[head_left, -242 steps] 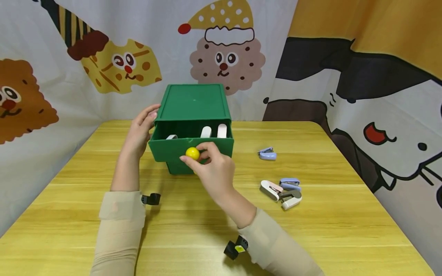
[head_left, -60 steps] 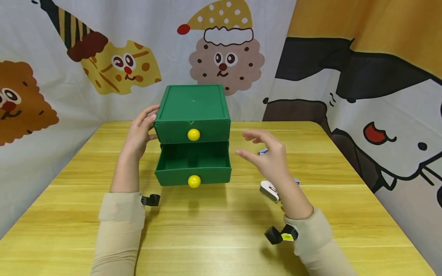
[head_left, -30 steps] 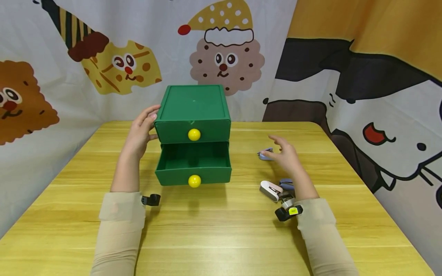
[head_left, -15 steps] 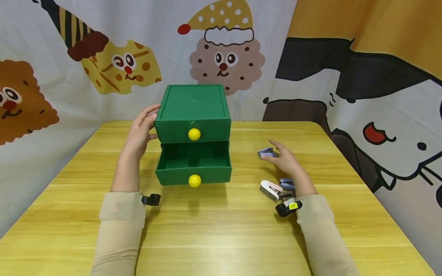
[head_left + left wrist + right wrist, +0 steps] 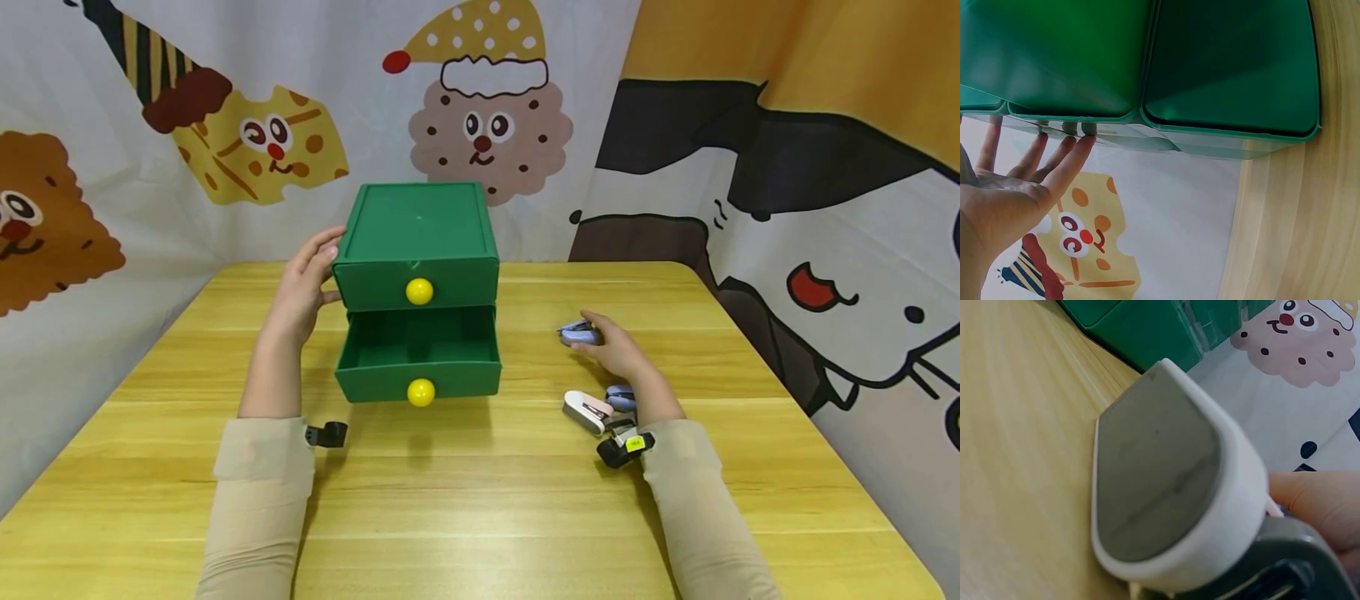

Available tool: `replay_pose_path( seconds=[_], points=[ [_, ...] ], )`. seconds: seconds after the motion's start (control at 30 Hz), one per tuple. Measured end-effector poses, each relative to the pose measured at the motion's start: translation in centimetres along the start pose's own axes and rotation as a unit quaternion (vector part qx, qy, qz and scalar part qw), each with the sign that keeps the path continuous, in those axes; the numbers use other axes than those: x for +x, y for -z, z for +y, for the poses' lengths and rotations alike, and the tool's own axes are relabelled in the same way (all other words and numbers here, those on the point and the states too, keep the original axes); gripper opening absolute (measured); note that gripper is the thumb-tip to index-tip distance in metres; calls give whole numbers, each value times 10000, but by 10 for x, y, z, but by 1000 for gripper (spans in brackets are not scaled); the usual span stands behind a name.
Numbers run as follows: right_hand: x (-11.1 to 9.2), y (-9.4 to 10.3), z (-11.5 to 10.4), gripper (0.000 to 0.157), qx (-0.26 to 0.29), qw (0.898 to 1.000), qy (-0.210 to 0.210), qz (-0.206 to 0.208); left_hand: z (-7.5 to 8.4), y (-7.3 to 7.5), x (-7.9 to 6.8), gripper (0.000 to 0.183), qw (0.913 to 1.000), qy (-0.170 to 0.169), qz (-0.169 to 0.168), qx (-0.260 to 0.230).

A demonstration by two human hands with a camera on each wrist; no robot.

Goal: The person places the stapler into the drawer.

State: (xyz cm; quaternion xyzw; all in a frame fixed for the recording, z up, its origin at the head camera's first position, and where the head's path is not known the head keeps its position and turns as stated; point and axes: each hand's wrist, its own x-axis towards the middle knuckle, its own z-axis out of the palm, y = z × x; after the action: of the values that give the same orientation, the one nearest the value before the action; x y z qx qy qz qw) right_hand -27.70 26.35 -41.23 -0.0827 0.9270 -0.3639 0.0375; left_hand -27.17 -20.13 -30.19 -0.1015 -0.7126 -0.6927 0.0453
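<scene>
A green two-drawer box (image 5: 420,221) stands on the table, its top drawer (image 5: 375,287) pushed in and its bottom drawer (image 5: 382,383) pulled out. Each drawer front has a round yellow knob. My left hand (image 5: 295,287) rests on the box's left side; in the left wrist view its fingertips touch the side wall, the fingers nearly straight. Right of the box, a light blue stapler (image 5: 577,335) lies on the table. My right hand (image 5: 613,346) pinches it, thumb on the near side and fingers on the far side. Most of that hand is hidden in the right wrist view.
Near my right wrist lie a white and pink stapler (image 5: 585,410), another blue stapler (image 5: 619,397) and a grey and white stapler (image 5: 622,429), partly covered by the wrist camera (image 5: 618,450). A white stapler with a grey base (image 5: 1160,469) fills the right wrist view. A printed curtain hangs behind.
The top drawer, earlier pulled out with white staplers inside, is now in; the bottom one is out. My right hand has moved from the knob to the blue stapler, fingers closing around it.
</scene>
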Motion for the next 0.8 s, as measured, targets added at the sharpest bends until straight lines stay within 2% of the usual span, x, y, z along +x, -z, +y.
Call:
replay_pose_path(
  seconds=[0.27, 0.8],
  points=[
    [0, -2, 0, 60, -93, 9991, 202, 361, 1, 1, -2, 47, 10000, 1, 6, -10],
    [-3, 0, -5, 52, -29, 9975, 361, 609, 3, 0, -3, 47, 10000, 7, -43, 34]
  ],
)
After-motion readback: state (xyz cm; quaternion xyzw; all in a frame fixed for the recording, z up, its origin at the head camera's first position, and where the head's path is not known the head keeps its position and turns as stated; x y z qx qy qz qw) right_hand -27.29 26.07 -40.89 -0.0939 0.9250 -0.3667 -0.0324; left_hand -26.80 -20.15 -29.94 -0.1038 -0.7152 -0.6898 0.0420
